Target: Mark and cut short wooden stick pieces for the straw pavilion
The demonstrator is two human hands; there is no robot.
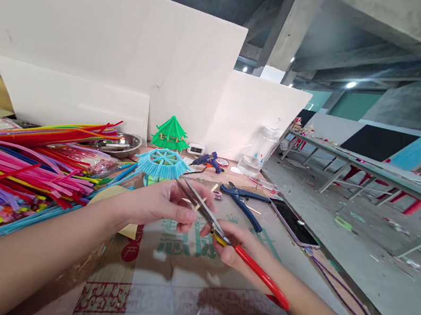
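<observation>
Red-handled scissors [257, 275] cross in front of me, held in my right hand [234, 242], their blades angled up and left. Closed in a pinch, my left hand [164, 203] is beside the blades. A small pale stick [197, 207] shows at its fingertips, partly hidden by the scissors. Just beyond my left hand sits a light-blue roof-shaped craft piece [163, 163] with radiating spokes. Behind that stands a green tiered roof-shaped piece [172, 132].
Colourful pipe cleaners [23, 169] are heaped at the left, near a metal bowl [121, 145]. Blue-handled pliers [245, 203] and a phone [294, 222] lie right. A glue gun [209, 161], small clock [196, 149] and clear plastic jar [260, 152] stand along the white board [112, 44].
</observation>
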